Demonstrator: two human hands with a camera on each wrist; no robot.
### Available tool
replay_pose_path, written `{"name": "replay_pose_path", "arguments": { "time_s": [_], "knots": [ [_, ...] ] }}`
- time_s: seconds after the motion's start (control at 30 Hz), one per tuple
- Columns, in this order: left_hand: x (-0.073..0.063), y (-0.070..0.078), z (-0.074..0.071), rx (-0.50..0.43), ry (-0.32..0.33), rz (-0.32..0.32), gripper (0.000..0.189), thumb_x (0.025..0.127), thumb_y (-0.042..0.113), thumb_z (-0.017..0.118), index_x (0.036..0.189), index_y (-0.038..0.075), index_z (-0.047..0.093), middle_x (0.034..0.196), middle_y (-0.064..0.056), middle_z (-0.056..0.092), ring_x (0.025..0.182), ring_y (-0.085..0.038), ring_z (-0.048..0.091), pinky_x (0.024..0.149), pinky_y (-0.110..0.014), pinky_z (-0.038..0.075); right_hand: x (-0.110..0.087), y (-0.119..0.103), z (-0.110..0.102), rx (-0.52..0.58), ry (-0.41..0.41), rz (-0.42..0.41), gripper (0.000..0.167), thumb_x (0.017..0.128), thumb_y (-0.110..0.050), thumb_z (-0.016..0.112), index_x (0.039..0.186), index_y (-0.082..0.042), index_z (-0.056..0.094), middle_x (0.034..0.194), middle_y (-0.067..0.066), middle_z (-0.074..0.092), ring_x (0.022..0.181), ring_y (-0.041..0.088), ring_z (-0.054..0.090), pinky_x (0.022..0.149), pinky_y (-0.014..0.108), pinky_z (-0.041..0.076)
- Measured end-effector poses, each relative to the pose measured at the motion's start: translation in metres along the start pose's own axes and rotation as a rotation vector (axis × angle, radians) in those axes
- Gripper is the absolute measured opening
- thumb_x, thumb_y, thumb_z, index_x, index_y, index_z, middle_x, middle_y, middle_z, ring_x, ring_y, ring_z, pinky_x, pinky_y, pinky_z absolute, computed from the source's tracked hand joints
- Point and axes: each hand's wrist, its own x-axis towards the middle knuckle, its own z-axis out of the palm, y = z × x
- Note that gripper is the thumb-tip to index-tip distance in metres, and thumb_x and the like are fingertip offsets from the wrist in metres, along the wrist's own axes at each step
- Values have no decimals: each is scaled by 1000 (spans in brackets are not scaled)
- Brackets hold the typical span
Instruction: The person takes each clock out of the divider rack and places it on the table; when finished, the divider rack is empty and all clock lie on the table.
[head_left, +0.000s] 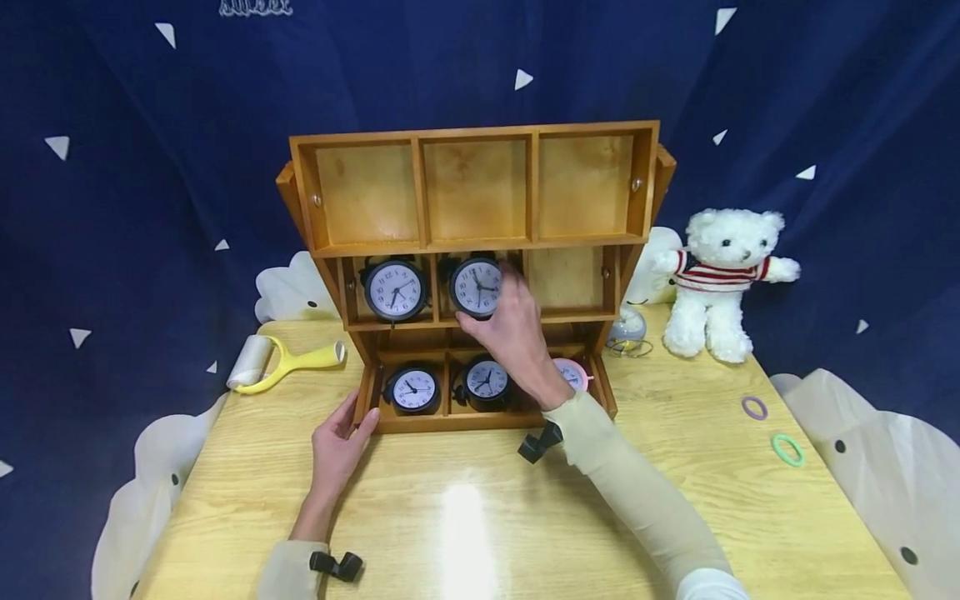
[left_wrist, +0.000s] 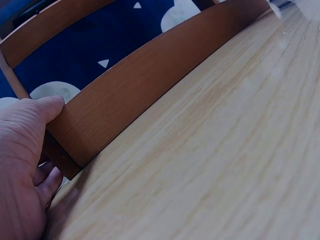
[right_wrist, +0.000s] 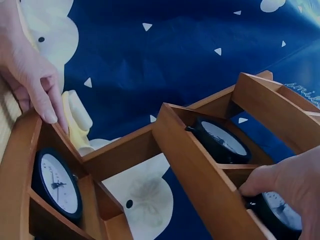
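Note:
A three-tier wooden organizer box stands opened out on the table. My left hand grips the front left corner of its bottom tier, thumb on the rim and fingers round the side. In the middle tier's centre compartment, my right hand holds a black alarm clock between thumb below and fingers above. Left of it sits another black alarm clock. Down in the bottom tier are two smaller black alarm clocks, a left one and a middle one, plus a pink clock partly hidden by my right forearm.
Left of the box lies a yellow-handled lint roller. To the right are a grey rounded object, a white teddy bear, a purple ring and a green ring. A dark blue curtain hangs behind.

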Motion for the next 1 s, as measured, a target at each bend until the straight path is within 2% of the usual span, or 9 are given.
{"name": "replay_pose_path", "arguments": {
  "time_s": [0.13,0.37,0.63,1.0],
  "knots": [
    [1,1,0,19,-10,7,58,96,16,79,147,1,58,150,-16,56,139,-31,52,100,-10,46,-1,3,4,15,70,-52,93,70,-23,97,142,9,48,126,27,62,112,41,65,96,47,60],
    [3,1,-1,10,-4,-4,58,95,16,79,147,2,58,150,-14,56,139,-30,52,100,-11,46,-1,8,10,88,115,-93,91,72,-26,93,143,6,46,128,22,59,114,35,61,98,43,58],
    [3,3,1,1,0,-11,59,94,17,81,147,2,58,150,-14,57,139,-29,53,101,-12,47,-4,6,11,170,147,-35,91,73,-30,94,146,1,50,129,20,66,113,34,68,94,43,61],
    [0,2,0,5,5,-24,60,94,16,81,147,1,58,150,-14,56,140,-28,52,101,-11,46,-11,0,-5,185,135,-9,89,75,-37,93,144,2,53,124,17,68,110,30,67,91,44,61]
  ]
}}
